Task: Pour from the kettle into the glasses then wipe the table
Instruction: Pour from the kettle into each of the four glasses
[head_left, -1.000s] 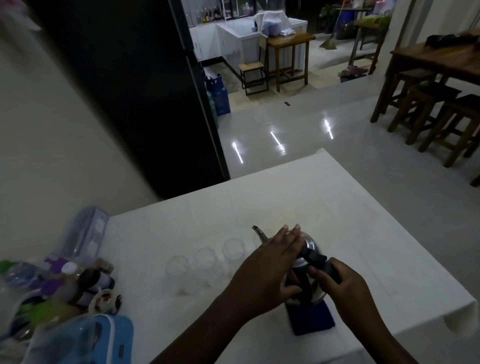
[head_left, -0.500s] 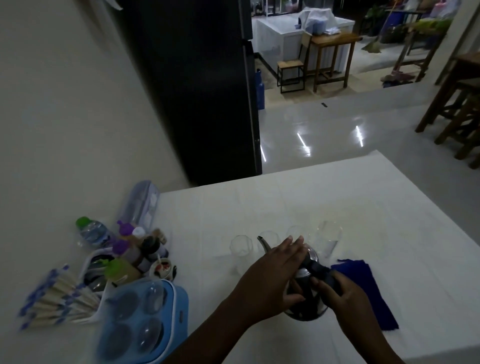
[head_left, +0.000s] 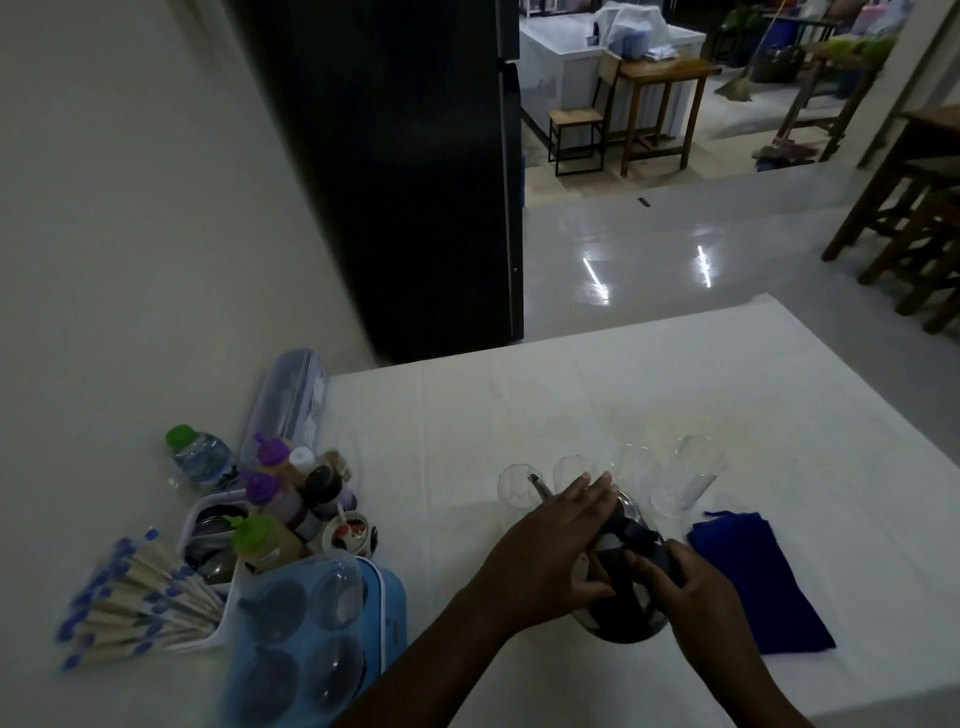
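A steel kettle (head_left: 626, 621) with a black handle stands on the white table (head_left: 467, 415), its thin spout pointing away to the left. My left hand (head_left: 550, 545) lies flat over the kettle's lid. My right hand (head_left: 680, 587) grips the black handle. Just beyond the kettle stand several clear empty glasses (head_left: 693, 475) in a row. A folded blue cloth (head_left: 753, 577) lies on the table right of the kettle, touching my right hand's side.
At the table's left end are a water bottle (head_left: 200, 457), sauce bottles (head_left: 270, 467), a tray of cutlery (head_left: 208, 540), wrapped straws (head_left: 130, 597) and a blue lidded container (head_left: 311, 634). A black fridge (head_left: 395, 171) stands behind. Wooden stools (head_left: 914, 244) are far right.
The view has swung left and down, so the left-end clutter and blue cloth came into sight. Both hands have stayed on the kettle, which sits in about the same place.
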